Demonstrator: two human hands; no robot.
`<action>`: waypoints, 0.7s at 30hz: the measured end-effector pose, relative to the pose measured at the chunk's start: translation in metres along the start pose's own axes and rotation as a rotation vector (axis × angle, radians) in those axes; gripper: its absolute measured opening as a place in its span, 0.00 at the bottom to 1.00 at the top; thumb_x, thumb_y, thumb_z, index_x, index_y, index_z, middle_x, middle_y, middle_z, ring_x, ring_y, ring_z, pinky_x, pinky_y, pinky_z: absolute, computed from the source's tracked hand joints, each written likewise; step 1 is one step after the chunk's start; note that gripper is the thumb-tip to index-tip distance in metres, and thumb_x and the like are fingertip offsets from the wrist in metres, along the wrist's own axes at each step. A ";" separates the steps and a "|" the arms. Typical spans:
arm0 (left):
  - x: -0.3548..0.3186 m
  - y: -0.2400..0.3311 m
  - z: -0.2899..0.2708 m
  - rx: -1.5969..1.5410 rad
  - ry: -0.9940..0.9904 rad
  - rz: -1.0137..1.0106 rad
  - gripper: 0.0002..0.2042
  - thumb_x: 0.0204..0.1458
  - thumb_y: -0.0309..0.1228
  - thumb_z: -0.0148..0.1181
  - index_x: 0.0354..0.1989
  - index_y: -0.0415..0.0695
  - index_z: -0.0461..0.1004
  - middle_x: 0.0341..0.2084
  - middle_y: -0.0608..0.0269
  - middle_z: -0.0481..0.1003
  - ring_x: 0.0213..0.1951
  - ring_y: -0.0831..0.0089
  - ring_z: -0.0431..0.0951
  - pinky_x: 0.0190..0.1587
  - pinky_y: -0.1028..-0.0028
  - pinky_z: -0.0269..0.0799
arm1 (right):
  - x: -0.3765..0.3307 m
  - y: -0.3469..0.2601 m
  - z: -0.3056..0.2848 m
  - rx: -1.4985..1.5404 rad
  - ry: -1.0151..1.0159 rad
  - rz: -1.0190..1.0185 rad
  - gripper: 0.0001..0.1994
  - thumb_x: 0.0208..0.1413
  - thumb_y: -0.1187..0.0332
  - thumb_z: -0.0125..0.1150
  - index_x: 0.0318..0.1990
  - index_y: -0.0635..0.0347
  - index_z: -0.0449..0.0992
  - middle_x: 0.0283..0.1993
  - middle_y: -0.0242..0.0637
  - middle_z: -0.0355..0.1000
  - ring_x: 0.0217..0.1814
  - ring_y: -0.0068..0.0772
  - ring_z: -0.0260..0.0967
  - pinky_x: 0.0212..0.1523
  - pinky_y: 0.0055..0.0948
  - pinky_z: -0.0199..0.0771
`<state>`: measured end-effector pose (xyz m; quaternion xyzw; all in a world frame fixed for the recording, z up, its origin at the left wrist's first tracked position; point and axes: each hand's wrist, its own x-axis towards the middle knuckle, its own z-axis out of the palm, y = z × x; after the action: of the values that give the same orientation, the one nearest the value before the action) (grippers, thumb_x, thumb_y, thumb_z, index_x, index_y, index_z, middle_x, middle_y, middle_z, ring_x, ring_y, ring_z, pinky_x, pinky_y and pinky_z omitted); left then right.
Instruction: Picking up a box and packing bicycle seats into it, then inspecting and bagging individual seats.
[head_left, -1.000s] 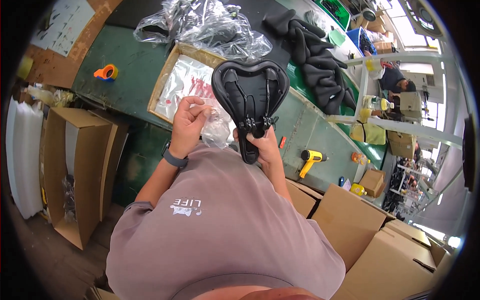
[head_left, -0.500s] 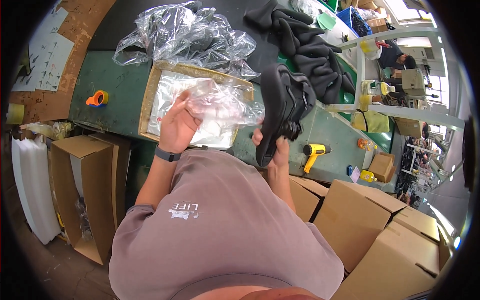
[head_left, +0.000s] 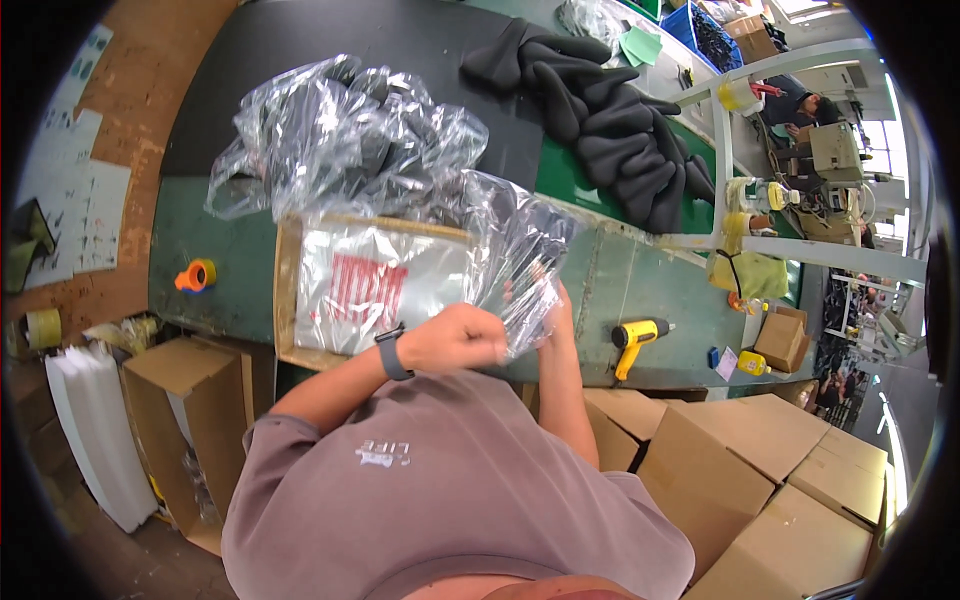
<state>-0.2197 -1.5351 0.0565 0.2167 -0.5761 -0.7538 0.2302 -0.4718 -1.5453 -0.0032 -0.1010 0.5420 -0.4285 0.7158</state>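
A clear plastic bag [head_left: 515,260] now wraps a black, sole-shaped strapped item, whose dark form shows dimly through the film. My right hand [head_left: 557,318] holds the bagged item from the right and below, its fingers partly veiled by the shiny plastic. At the bag's lower left edge, my left hand [head_left: 455,338] is closed with curled fingers, pinching the film; motion blurs it a little. Beside the left hand lies an open shallow cardboard box [head_left: 285,300], holding a stack of flat clear bags [head_left: 425,285] with red print on the top one.
Behind the box sits a heap of plastic-wrapped dark items [head_left: 340,140]. Several black padded pieces [head_left: 610,130] are piled at the far right. A yellow heat gun [head_left: 632,345] and an orange tape dispenser [head_left: 195,275] lie on the green table. Cardboard cartons [head_left: 710,470] stand at right.
The black item, bare in my right hand before, is now inside the clear bag. My left hand has moved right and down, from above the box to the bag's edge.
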 end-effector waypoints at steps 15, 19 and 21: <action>0.064 0.009 -0.333 1.129 1.102 -0.361 0.37 0.59 0.27 0.74 0.77 0.39 0.67 0.51 0.35 0.85 0.49 0.41 0.88 0.51 0.54 0.83 | 0.363 -0.215 0.056 -1.279 0.272 -1.040 0.51 0.59 0.67 0.76 0.86 0.61 0.49 0.76 0.62 0.66 0.77 0.67 0.66 0.77 0.54 0.67; 0.042 -0.006 -0.286 0.806 1.218 -0.276 0.39 0.61 0.18 0.67 0.82 0.40 0.60 0.64 0.46 0.77 0.47 0.60 0.87 0.48 0.65 0.83 | 0.467 -0.250 0.052 -1.485 0.388 -0.920 0.55 0.61 0.66 0.76 0.88 0.56 0.42 0.85 0.56 0.57 0.89 0.62 0.51 0.86 0.56 0.56; 0.041 -0.019 -0.250 0.816 1.277 -0.150 0.39 0.61 0.18 0.66 0.82 0.39 0.60 0.66 0.48 0.75 0.53 0.63 0.84 0.49 0.66 0.82 | 0.486 -0.237 0.035 -1.588 0.516 -0.904 0.49 0.58 0.64 0.79 0.84 0.50 0.54 0.80 0.48 0.63 0.85 0.59 0.56 0.81 0.62 0.62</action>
<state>-0.1066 -1.7479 -0.0254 0.7172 -0.5479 -0.2228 0.3685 -0.5393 -2.0535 -0.1801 -0.6607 0.7261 -0.1801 0.0624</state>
